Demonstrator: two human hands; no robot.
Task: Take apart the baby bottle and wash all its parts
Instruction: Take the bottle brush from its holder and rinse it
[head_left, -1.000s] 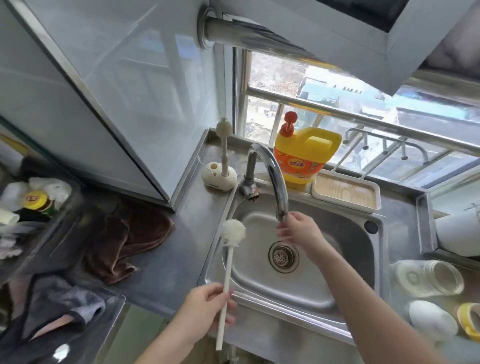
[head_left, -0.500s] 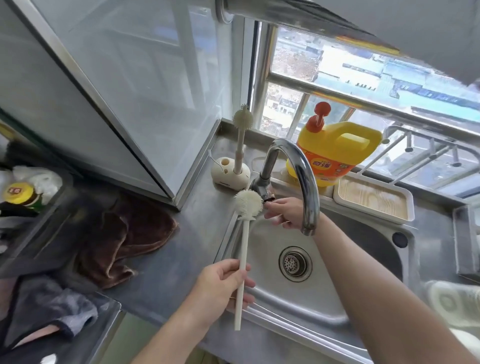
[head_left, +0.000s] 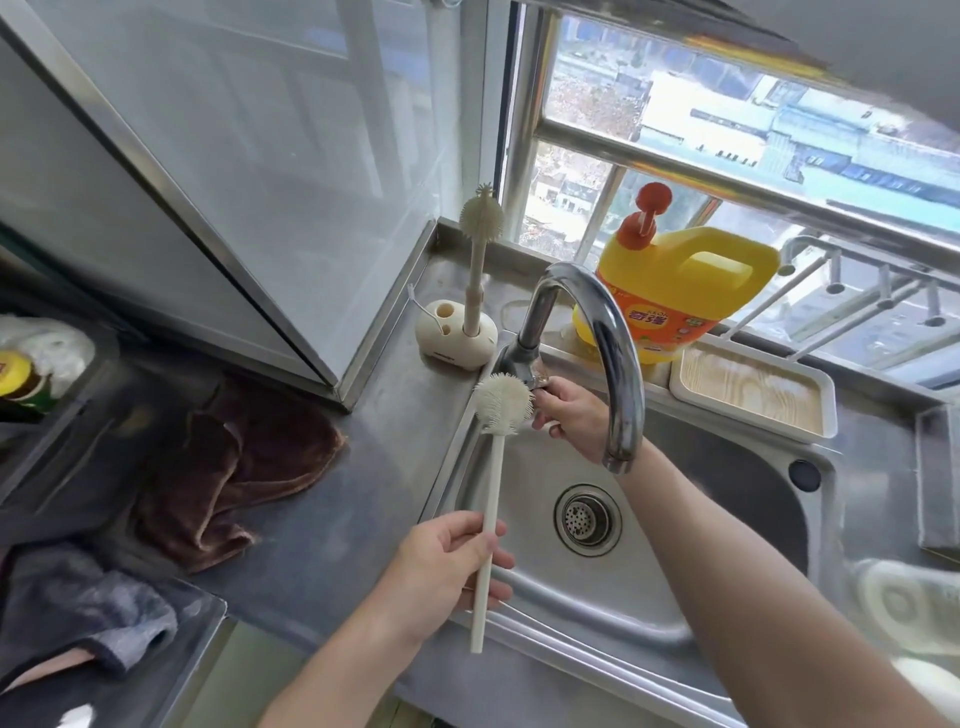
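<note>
My left hand (head_left: 447, 566) grips the stem of a white bottle brush (head_left: 503, 402), held upright over the left edge of the steel sink (head_left: 675, 587). My right hand (head_left: 574, 415) reaches under the curved tap (head_left: 608, 343) and holds the tap's handle at its base, partly hidden by the brush head. No water runs from the spout. A blurred clear bottle part (head_left: 904, 603) lies on the counter at the right edge.
A second brush (head_left: 480, 218) stands in a white holder (head_left: 457, 332) behind the sink. A yellow detergent jug (head_left: 680, 291) and a wood-lined tray (head_left: 753, 389) sit by the window. A brown cloth (head_left: 234, 467) lies on the left counter.
My right hand moved from below the spout back to the tap's base. The brush in my left hand rose a little. The view shifted left, pushing the bottle parts to the frame's edge.
</note>
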